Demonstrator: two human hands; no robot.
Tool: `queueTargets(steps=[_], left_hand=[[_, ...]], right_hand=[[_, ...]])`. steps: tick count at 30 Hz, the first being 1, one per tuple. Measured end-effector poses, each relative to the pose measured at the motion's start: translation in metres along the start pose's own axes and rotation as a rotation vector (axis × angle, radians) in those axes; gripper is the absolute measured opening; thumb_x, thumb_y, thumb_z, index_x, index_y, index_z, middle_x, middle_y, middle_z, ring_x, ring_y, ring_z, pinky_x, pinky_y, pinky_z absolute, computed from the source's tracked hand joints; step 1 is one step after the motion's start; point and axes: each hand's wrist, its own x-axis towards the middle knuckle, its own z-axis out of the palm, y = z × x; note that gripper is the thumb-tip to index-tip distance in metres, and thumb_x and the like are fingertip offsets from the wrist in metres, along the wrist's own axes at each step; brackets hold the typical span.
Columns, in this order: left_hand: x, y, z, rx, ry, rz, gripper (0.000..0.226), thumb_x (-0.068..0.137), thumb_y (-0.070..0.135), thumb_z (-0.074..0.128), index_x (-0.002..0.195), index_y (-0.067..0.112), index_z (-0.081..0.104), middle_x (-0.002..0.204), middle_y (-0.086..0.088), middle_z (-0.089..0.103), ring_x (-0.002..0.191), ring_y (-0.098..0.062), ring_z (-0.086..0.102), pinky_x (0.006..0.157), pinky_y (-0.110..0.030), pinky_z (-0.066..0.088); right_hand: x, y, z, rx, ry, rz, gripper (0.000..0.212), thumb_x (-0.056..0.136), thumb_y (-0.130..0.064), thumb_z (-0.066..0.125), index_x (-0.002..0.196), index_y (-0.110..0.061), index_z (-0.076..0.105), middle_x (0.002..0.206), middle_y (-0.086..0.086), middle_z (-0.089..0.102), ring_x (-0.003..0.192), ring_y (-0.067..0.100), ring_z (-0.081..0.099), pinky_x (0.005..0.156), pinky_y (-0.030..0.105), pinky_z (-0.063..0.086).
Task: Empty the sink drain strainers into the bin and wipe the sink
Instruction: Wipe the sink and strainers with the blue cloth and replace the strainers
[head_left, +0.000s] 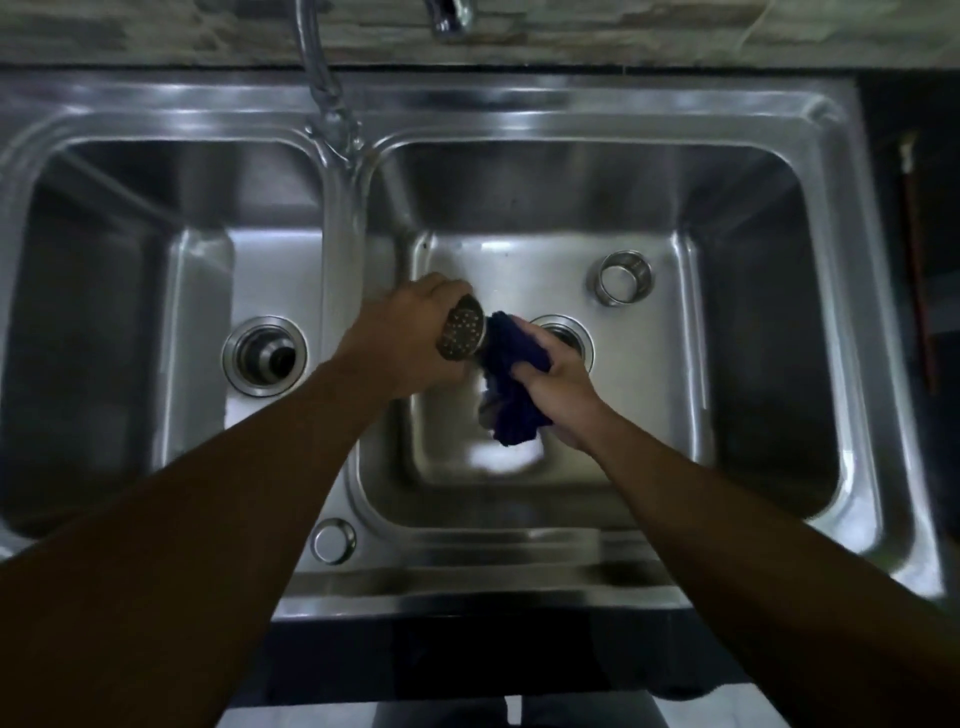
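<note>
The left hand (410, 338) gripped a drain strainer (462, 335) above the right basin (753, 322) of a steel double sink (467, 582), close to the divider between the two basins. The strainer was turned over and tilted: its perforated bottom faced up toward the camera and a little to the right, and the oval of this face ran from lower left to upper right. Its open side was hidden in the palm, so I cannot tell what was inside. The right hand (556, 379) was closed around a dark blue cloth (511, 379), and the top of the cloth touched the right edge of the strainer, while the loose end hung down below the hand. So the two hands were close together, each one holding its own thing. The cloth and the right hand covered the left part of the right drain opening (569, 332), which lay just behind them. A second metal cup (621, 278) lay on the floor of the right basin, behind and to the right of this drain, apart from both hands. In the left basin (104, 322) the drain (265, 356) was open and dark in the middle. A curved tap (324, 98) stood on the back rim over the divider, and a small round cap (332, 540) sat on the front rim between the forearms
</note>
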Motion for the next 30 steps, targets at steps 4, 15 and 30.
queueTargets(steps=[4,15,30], left_hand=[[0.002,0.009,0.003,-0.073,-0.076,0.006,0.072,0.062,0.032,0.086,0.126,0.023,0.055,0.122,0.000,0.059,0.105,-0.019,0.060,0.090,-0.042,0.055],[0.003,0.014,0.006,-0.160,-0.100,0.038,0.070,0.060,0.027,0.090,0.124,0.021,0.061,0.112,0.001,0.066,0.100,-0.016,0.062,0.088,-0.036,0.056],[0.032,-0.018,0.019,-0.017,-0.174,-0.052,0.066,0.064,0.020,0.087,0.124,0.020,0.061,0.120,-0.001,0.059,0.108,-0.021,0.058,0.088,-0.028,0.044]], right_hand=[[-0.002,-0.013,0.010,0.418,-0.150,0.141,0.056,0.089,0.017,0.050,0.136,-0.012,0.058,0.123,0.024,0.066,0.105,0.038,0.065,0.089,0.048,0.059],[-0.008,0.007,-0.019,0.632,-0.299,0.292,0.045,0.084,0.005,0.054,0.122,-0.015,0.067,0.109,0.018,0.072,0.094,0.030,0.072,0.080,0.039,0.060],[-0.005,0.016,-0.061,0.422,-0.268,0.237,0.056,0.075,0.002,0.056,0.128,-0.016,0.066,0.115,0.028,0.067,0.100,0.044,0.064,0.088,0.057,0.052]])
